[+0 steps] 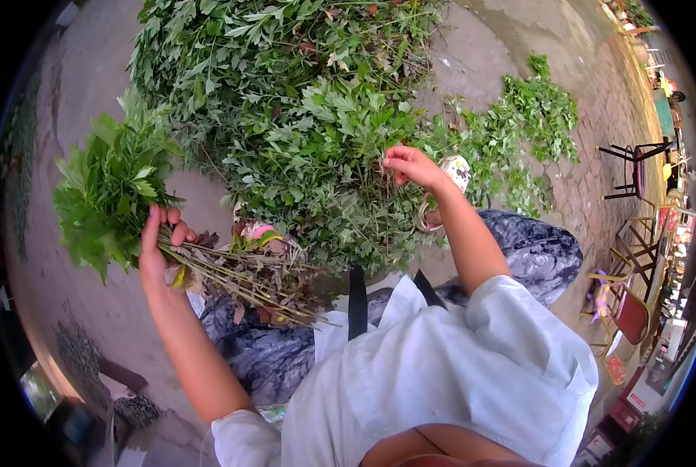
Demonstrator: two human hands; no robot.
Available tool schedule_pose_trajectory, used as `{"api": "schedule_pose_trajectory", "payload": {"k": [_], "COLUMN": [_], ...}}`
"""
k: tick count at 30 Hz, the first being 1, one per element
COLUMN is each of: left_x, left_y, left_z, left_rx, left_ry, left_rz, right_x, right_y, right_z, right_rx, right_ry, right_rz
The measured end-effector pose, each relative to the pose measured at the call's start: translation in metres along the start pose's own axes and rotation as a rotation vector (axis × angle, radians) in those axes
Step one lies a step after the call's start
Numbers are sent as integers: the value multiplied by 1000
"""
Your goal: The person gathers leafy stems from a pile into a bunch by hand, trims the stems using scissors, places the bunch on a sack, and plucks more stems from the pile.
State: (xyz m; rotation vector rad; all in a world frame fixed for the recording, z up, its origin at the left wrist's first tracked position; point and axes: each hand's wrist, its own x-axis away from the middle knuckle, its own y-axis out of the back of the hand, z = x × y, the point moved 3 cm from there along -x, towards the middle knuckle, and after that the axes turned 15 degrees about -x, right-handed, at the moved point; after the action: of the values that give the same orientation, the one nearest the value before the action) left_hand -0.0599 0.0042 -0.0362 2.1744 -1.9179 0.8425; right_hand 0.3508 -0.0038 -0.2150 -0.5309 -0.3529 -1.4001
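My left hand (163,231) is wrapped round the stems of a leafy green bunch (114,183). Its fresh leaves point up and to the left, while the long stems (239,272) with brown, withered leaves reach down to the right over my lap. My right hand (412,167) is at the right part of a large pile of cut greens (286,117), thumb and fingers pinched together. Whatever lies between those fingertips is too small to make out.
Loose greens (527,128) lie on the paving to the right of the pile. A folding chair (630,313) and a dark stool (636,171) stand at the far right. My shoes show partly beside the pile. Dark plant heaps (87,358) lie at lower left.
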Motion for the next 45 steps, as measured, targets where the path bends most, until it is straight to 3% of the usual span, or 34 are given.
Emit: {"api": "schedule_pose_trajectory", "payload": {"k": [1,3,5,6,10,13,14,15,18,19,21,25,26,27,29,30,31,33,34,36,37,39,41,43,45], "left_x": [1,2,1,2,0,0,1,1,1,-1,-1,1,1,2,3,4,5,6,5,3,2,1,0,-1,-3], "left_y": [1,3,4,5,7,5,2,1,7,11,16,26,27,27,28,28,27,26,26,25,24,20,17,15,13], "left_z": [0,0,0,0,0,3,4,5,11,12,14,14,14,14,13,12,12,12,12,12,12,12,12,14,17], "left_rx": [1,2,5,6,13,22,3,7,-21,-20,-19,9,17,22,31,35,36,33,29,24,20,9,-4,2,-1], "left_ry": [0,-4,-8,-13,-6,8,9,6,16,17,11,3,-5,-8,-15,-15,-20,-23,-21,-18,-17,-6,-2,12,28], "left_rz": [-2,-12,-11,-7,13,17,-28,-22,-28,-28,-22,-30,-29,-26,-37,-36,-30,-23,-16,-13,-13,-8,-28,-32,-38], "right_x": [0,14,37,36,47,56,61,63,65,70,86,133,132,130,117,122,118,102,102,103,99,92,76,56,46], "right_y": [9,15,2,6,5,12,10,10,10,3,-17,-36,-37,-36,-27,-26,-17,1,2,8,9,14,24,33,33], "right_z": [8,31,62,69,78,87,92,96,117,126,153,201,203,203,195,189,177,132,124,113,107,83,42,-9,-45], "right_rx": [488,530,-351,72,-250,-51,-367,-363,-845,-842,-912,-561,-291,-285,162,3,7,928,925,527,525,888,1050,1124,1180], "right_ry": [168,139,-65,21,-46,83,135,140,362,369,407,569,549,552,423,246,245,203,202,159,155,69,18,-224,-318], "right_rz": [-25,-49,74,48,167,-143,-77,-81,-48,-47,254,587,321,320,54,109,110,152,151,-53,-50,-20,23,82,105]}}
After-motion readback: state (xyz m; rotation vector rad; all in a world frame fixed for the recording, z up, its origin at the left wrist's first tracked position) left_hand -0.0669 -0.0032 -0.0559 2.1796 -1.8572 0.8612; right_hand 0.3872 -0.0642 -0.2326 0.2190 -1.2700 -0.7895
